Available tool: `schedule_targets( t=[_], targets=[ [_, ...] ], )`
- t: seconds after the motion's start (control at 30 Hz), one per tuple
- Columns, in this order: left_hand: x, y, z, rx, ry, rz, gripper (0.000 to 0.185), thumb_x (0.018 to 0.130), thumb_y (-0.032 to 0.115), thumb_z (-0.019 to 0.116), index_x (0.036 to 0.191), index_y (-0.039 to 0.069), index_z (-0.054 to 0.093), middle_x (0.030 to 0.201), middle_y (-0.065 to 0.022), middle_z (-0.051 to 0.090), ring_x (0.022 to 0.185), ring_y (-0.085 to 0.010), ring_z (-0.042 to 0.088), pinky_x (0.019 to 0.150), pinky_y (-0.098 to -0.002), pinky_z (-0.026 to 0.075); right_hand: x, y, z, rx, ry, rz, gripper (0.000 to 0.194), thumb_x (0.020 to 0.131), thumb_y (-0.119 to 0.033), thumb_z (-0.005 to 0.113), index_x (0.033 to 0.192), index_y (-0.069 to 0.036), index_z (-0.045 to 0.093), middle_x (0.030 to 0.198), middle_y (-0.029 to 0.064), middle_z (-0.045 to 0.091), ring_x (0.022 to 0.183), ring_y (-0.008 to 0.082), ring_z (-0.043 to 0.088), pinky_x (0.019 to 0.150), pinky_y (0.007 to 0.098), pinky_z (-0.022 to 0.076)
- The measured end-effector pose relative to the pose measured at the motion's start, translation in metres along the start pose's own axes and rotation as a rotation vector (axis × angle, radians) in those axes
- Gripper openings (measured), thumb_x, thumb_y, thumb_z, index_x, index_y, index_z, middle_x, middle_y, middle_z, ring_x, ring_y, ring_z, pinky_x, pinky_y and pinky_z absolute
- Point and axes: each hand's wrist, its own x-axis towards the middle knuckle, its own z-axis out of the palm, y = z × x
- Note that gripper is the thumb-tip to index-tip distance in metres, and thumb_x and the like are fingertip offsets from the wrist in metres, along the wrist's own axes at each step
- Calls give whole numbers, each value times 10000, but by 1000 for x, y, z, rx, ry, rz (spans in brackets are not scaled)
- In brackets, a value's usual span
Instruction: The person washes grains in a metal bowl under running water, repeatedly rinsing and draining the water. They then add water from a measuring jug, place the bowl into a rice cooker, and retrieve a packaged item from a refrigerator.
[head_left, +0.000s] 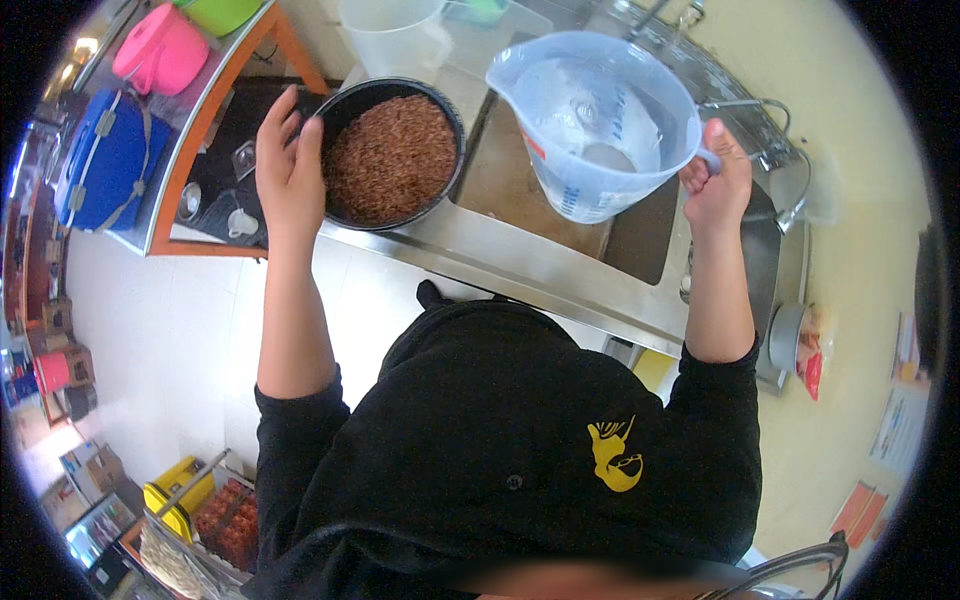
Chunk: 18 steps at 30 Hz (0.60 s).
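My right hand (716, 180) grips the handle of a large translucent plastic measuring jug (570, 161) with blue markings. The jug is held over the sink basin (495, 180), its spout to the left. How much clear liquid it contains, I cannot tell. To its left, a round black pot (360, 223) stands on the steel counter near the front edge. Reddish-brown grains (397, 161), like unpolished rice, lie inside it. My left hand (285, 165) is at the pot's left rim, thumb and fingers apart; whether it touches the rim is unclear.
Behind the pot stands another translucent jug (394, 34). Taps (795, 191) line the wall side of the sink. An orange-framed table (169, 202) at left bears a blue cooler box (112, 161) and a pink bucket (161, 49). White floor (165, 322) lies below.
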Motion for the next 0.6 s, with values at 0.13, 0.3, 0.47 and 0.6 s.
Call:
schedule_targets(
  t=[0.13, 0.3, 0.47, 0.6],
  targets=[
    [-42, -67, -44, 203, 18, -286, 568, 949, 257, 550, 1413, 25, 317, 1394, -202, 387, 1281, -317, 413, 1031, -399, 364, 11, 29, 29, -209, -27, 100, 250, 901, -280, 625, 778, -62, 609, 594, -42, 481, 485, 51, 374, 442, 207, 262],
    [-65, -104, -50, -76, -119, -660, 678, 971, 380, 475, 1453, -16, 210, 1455, -226, 327, 1331, -325, 353, 1075, -370, 300, 26, 46, 60, -505, -160, 161, 320, 909, -308, 620, 677, -90, 586, 575, -68, 436, 506, 41, 344, 461, 214, 237],
    [-64, -118, -41, -171, -198, -510, 557, 971, 272, 501, 1436, 28, 313, 1408, -200, 393, 1206, -244, 463, 949, -335, 401, 36, 52, 83, -839, -204, 38, 394, 900, -323, 624, 628, -51, 540, 538, -48, 412, 510, 64, 337, 470, 258, 251],
    [-60, -121, -42, -15, -155, -448, 489, 953, 201, 535, 1407, 73, 406, 1070, -106, 569, 879, -137, 544, 758, -281, 462, 42, 47, 101, -1052, -233, -62, 405, 883, -324, 629, 640, -17, 526, 517, -6, 405, 507, 89, 333, 471, 293, 272]
  ],
)
